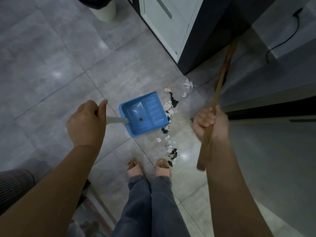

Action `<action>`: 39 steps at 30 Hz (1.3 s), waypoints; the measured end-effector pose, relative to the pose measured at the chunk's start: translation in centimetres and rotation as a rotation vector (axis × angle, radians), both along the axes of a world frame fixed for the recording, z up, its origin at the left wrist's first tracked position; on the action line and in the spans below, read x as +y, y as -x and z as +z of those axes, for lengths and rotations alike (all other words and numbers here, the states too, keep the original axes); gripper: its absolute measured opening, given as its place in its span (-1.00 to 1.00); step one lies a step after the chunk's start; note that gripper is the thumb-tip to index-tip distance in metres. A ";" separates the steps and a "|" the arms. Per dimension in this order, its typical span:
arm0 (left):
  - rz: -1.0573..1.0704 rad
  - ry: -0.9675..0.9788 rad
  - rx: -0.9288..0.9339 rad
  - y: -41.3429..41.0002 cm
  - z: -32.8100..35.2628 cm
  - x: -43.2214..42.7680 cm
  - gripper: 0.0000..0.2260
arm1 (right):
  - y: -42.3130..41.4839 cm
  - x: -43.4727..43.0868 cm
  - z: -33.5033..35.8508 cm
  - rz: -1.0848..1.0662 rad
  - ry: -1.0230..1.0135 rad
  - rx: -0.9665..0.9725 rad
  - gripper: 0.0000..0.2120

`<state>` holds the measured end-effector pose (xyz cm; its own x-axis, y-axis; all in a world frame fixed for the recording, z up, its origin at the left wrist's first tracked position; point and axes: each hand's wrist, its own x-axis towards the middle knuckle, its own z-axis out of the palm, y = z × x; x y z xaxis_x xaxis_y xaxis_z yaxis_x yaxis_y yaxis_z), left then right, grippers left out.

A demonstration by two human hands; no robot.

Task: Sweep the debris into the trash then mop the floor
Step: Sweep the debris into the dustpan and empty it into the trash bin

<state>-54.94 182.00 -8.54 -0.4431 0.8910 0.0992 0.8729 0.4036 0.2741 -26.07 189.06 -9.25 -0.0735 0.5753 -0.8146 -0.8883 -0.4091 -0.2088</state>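
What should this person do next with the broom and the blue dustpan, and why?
Probably draw the broom, gripped by the right hand, leftward to push the paper scraps into the dustpan. The left hand holds the pan with its open edge beside the line of scraps, and it holds only one dark bit so far.

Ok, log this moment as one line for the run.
phase: sweeping | left hand: holds dustpan | right hand: grips broom handle | debris: mostly on floor

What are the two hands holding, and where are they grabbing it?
The left hand grips the blue dustpan by the end of its handle. The right hand is wrapped around the broom stick near its top end.
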 end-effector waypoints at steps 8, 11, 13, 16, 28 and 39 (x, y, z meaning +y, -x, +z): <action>0.023 0.008 0.030 -0.7 -0.3 -0.2 -0.55 | -2.9 5.2 -6.1 -0.005 0.165 -0.051 -0.66; 0.024 -0.003 0.040 -0.6 -0.4 -0.5 -0.55 | 0.2 2.0 -6.6 -0.047 0.217 -0.021 -0.65; 0.022 -0.008 0.045 -0.7 -0.4 -0.7 -0.56 | 2.4 -0.4 -5.6 -0.058 0.202 0.045 -0.61; 0.040 -0.001 0.041 -0.7 -0.5 -0.8 -0.56 | 4.0 -2.6 -2.8 -0.095 0.151 0.197 -0.59; 0.038 -0.001 0.004 -1.2 -0.8 -1.3 -0.57 | 1.9 1.3 -2.5 0.150 0.238 -0.096 -0.55; 0.045 -0.002 -0.019 -0.7 -1.0 -2.2 -0.57 | 4.9 -7.5 -2.5 0.826 0.452 -0.401 -0.63</action>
<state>-54.21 179.81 -9.53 -0.4842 0.8701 0.0921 0.8487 0.4414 0.2914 -30.98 181.55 -11.80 0.0177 0.1017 -0.9947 -0.1921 -0.9759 -0.1032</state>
